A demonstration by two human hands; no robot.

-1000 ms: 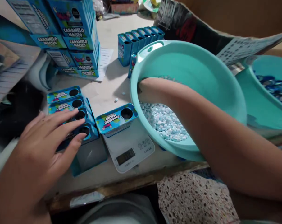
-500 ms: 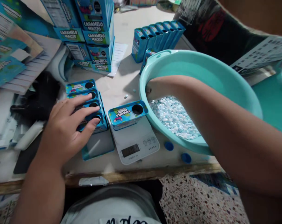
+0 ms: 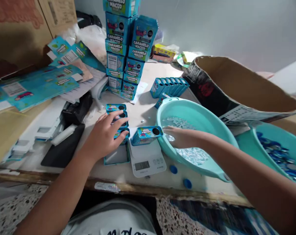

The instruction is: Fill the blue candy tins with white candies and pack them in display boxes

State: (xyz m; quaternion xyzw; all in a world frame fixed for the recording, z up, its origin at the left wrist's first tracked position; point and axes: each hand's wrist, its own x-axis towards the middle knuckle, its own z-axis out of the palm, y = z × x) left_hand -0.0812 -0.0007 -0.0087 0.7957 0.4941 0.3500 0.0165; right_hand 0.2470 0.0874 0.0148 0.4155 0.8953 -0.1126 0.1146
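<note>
My left hand (image 3: pixel 100 135) rests with its fingers spread over a short row of blue candy boxes (image 3: pixel 115 107). Round holes show in their tops, and they stand in a shallow open carton (image 3: pixel 117 156). On the white digital scale (image 3: pixel 150 160) stands one more candy box (image 3: pixel 146 135), upright, its hole uncovered. Just right of that hole, my right hand (image 3: pixel 183 137) is over the near-left rim of the turquoise basin (image 3: pixel 209 122). Its fingers are curled round some small pale candies, partly hidden. Loose white and pale blue candies (image 3: pixel 193 156) cover the basin's bottom.
Stacked candy cartons (image 3: pixel 115 62) rise at the back. Behind the basin stand a row of candy boxes (image 3: pixel 170 85) and a big open cardboard box (image 3: pixel 245 88). Blue caps (image 3: pixel 173 169) lie by the front edge; a second basin (image 3: pixel 258 130) holds many more. Flattened cartons (image 3: pixel 40 86) lie left.
My right hand has come up from the candies to the basin's left rim, near the box on the scale. My left hand stays on the row. The view has tilted up.
</note>
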